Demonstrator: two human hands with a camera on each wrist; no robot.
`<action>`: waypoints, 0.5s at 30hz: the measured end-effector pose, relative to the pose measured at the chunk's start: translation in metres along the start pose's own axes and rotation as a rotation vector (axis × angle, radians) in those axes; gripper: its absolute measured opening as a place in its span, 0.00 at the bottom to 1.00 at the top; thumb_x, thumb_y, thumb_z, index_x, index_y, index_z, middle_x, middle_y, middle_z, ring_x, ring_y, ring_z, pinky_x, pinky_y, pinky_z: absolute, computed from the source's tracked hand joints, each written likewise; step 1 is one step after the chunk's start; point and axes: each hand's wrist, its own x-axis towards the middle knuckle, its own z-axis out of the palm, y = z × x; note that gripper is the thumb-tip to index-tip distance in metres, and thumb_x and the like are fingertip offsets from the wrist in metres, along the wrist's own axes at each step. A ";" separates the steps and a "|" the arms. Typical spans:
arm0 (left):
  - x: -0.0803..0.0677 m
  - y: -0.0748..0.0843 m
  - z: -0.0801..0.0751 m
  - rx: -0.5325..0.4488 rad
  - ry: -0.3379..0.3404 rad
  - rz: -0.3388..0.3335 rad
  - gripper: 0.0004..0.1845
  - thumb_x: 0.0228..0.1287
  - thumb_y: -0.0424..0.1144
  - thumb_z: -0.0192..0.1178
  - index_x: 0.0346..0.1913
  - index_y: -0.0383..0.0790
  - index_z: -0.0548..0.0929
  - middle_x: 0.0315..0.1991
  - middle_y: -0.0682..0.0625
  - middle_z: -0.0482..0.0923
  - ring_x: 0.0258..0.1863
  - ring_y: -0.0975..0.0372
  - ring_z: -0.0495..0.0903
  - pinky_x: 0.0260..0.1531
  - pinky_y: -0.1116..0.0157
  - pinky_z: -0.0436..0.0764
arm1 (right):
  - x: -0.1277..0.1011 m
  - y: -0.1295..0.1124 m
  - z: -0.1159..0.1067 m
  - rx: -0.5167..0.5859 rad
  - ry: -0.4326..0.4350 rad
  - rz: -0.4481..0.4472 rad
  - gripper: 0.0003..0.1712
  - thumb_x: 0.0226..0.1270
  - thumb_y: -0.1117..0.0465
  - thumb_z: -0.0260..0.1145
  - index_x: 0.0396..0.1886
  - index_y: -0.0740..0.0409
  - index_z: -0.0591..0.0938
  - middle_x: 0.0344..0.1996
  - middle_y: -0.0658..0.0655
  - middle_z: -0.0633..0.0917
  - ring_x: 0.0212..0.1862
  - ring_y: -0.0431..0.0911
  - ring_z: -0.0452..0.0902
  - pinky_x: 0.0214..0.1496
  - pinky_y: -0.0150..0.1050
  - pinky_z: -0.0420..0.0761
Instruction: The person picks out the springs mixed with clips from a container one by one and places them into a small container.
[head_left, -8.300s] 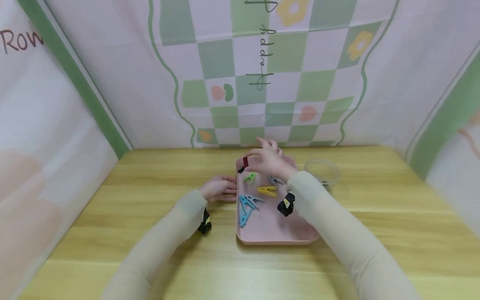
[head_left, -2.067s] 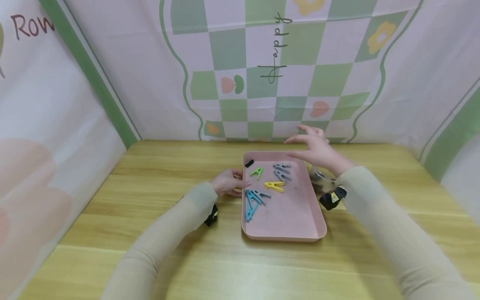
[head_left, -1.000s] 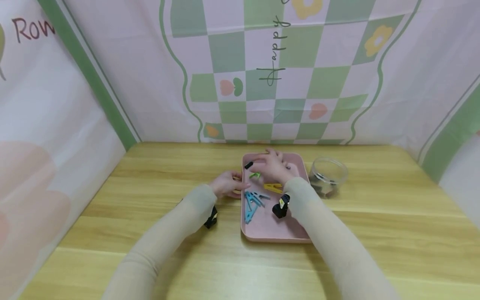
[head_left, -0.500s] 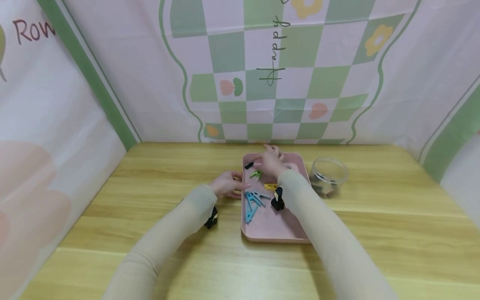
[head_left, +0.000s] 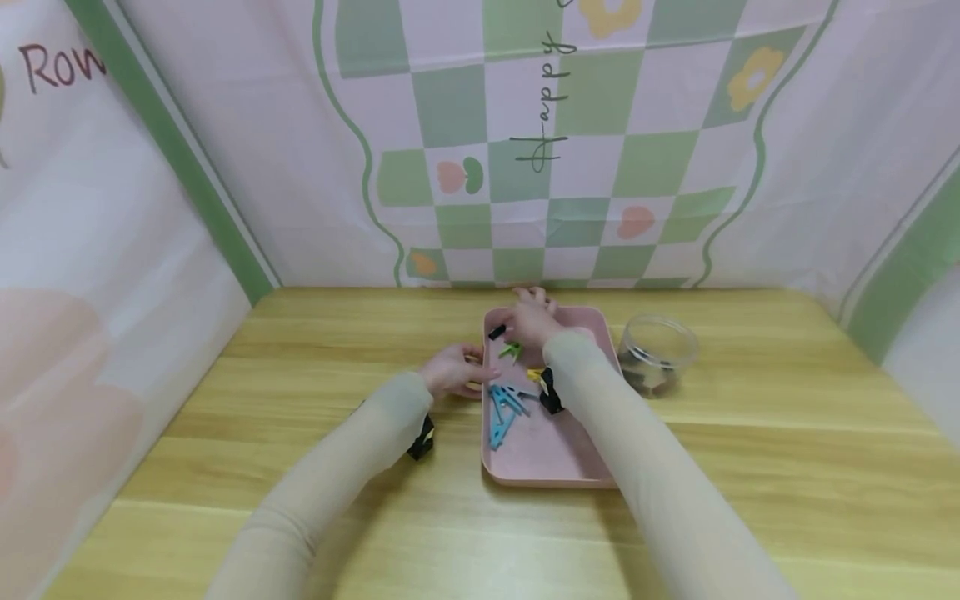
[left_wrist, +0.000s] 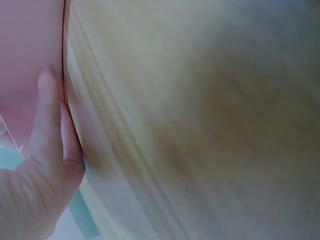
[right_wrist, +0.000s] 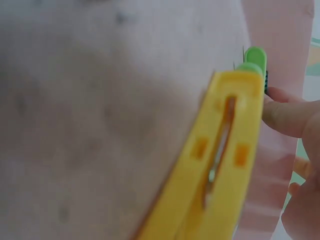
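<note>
My left hand pinches the left rim of the pink tray, thumb inside and fingers along the outer wall. My right hand reaches into the tray's far left corner. Its thumb and finger are right at a small black piece; I cannot tell whether they pinch it. Just in front lies a green clothespin. Nearer to the right wrist camera is a yellow clothespin, partly covered by the wrist in the head view. Several blue clothespins lie by the left wall.
A round clear jar with dark things in it stands to the right of the tray. The wooden table meets a printed cloth backdrop behind the tray. The right sleeve crosses over the tray's right side.
From beside the jar, my right hand has come left into the tray's far left corner. A red piece seen on the black piece earliest is gone from there. The left hand stays at the rim.
</note>
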 end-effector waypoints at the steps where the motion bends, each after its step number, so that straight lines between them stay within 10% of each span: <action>1: 0.000 0.000 -0.001 0.000 0.000 0.001 0.25 0.62 0.33 0.62 0.60 0.31 0.68 0.48 0.40 0.75 0.43 0.55 0.80 0.44 0.58 0.85 | 0.000 0.000 -0.001 -0.010 -0.003 -0.006 0.16 0.63 0.60 0.66 0.51 0.46 0.84 0.73 0.66 0.54 0.71 0.66 0.38 0.70 0.67 0.41; 15: -0.006 0.001 0.000 -0.004 -0.005 0.017 0.25 0.64 0.33 0.60 0.61 0.29 0.67 0.49 0.38 0.74 0.43 0.54 0.80 0.45 0.58 0.85 | 0.005 -0.002 0.000 -0.002 -0.004 -0.007 0.14 0.60 0.60 0.68 0.46 0.44 0.86 0.73 0.63 0.54 0.71 0.63 0.39 0.69 0.61 0.47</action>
